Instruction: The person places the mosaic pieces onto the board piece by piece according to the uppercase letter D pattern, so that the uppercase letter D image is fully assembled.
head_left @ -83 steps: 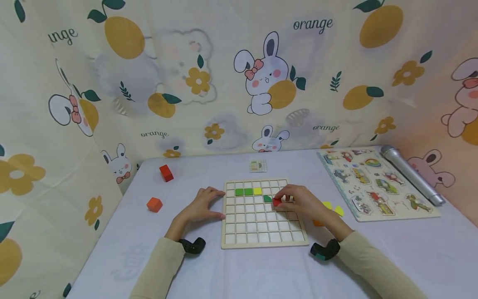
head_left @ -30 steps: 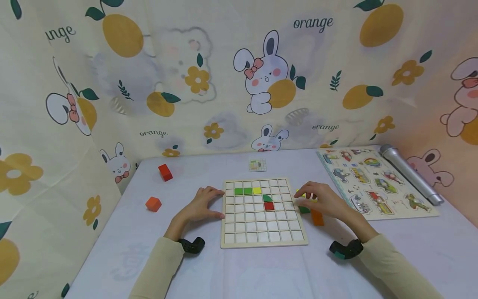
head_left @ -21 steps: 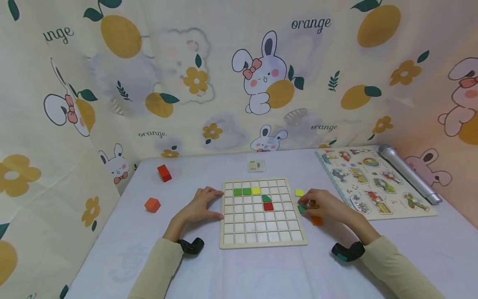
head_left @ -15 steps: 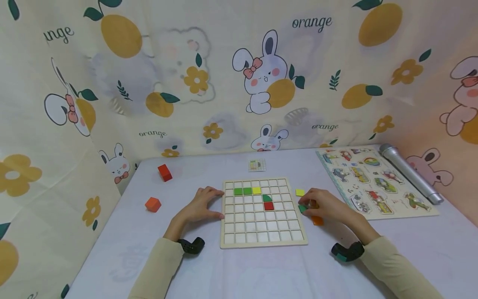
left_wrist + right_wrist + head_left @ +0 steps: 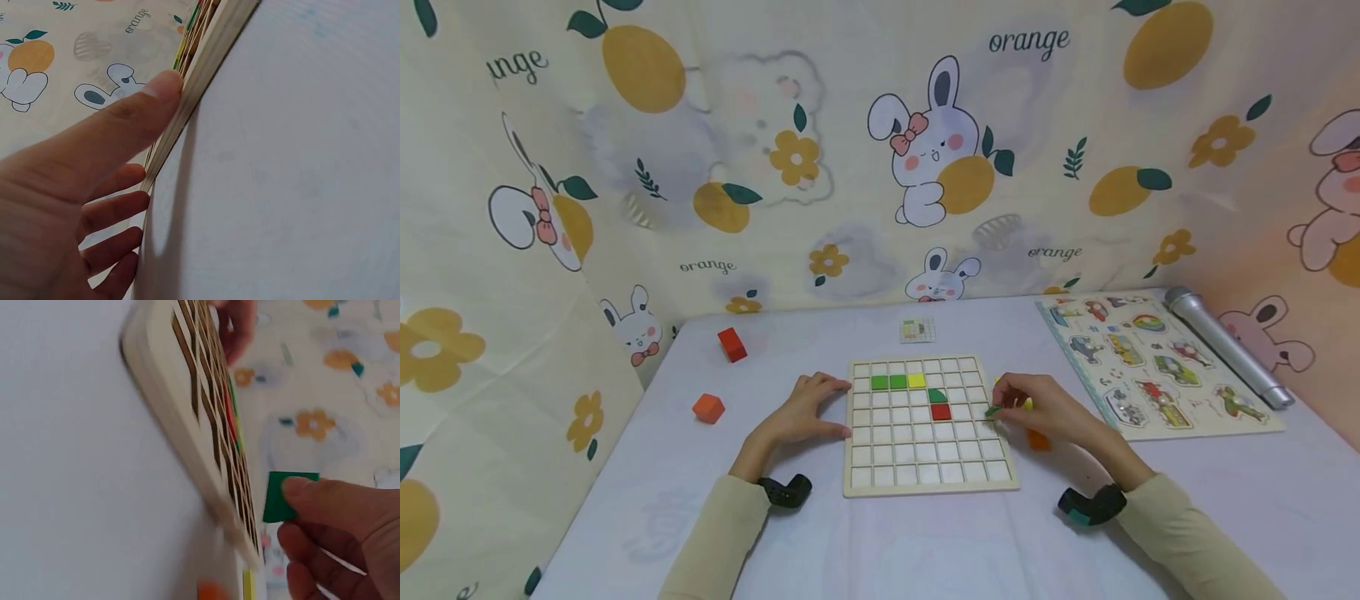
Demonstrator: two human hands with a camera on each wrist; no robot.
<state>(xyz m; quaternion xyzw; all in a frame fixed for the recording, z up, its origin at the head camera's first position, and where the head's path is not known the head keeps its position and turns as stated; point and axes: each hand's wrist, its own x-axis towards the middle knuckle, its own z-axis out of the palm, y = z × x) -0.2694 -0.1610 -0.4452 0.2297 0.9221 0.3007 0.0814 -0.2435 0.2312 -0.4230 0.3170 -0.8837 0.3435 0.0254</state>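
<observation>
A wooden grid board (image 5: pixel 880 495) lies on the white table, several coloured tiles in its cells. My left hand (image 5: pixel 805 412) touches the board's left edge with thumb and fingertips; in the left wrist view the thumb (image 5: pixel 125 122) presses the wooden side and the fingers are spread below it. Above the board's right edge, my right hand (image 5: pixel 1037 407) pinches a flat green tile (image 5: pixel 275 503) between thumb and fingers. On the grid sit two green squares (image 5: pixel 889 382), a yellow square (image 5: pixel 917 380), a green quarter-round tile (image 5: pixel 937 396) and a red square (image 5: pixel 941 412).
An orange block (image 5: pixel 1038 440) and partly hidden yellow tiles lie by the right hand. To the left are a red block (image 5: pixel 732 344) and an orange cube (image 5: pixel 708 408). A small patterned card (image 5: pixel 917 330) lies behind the board; a picture puzzle (image 5: pixel 1157 367) and silver tube (image 5: pixel 1228 346) lie right.
The right hand set the red square in the grid, moved right, took a green tile from the table and lifted it back toward the board's edge. The left hand stays put.
</observation>
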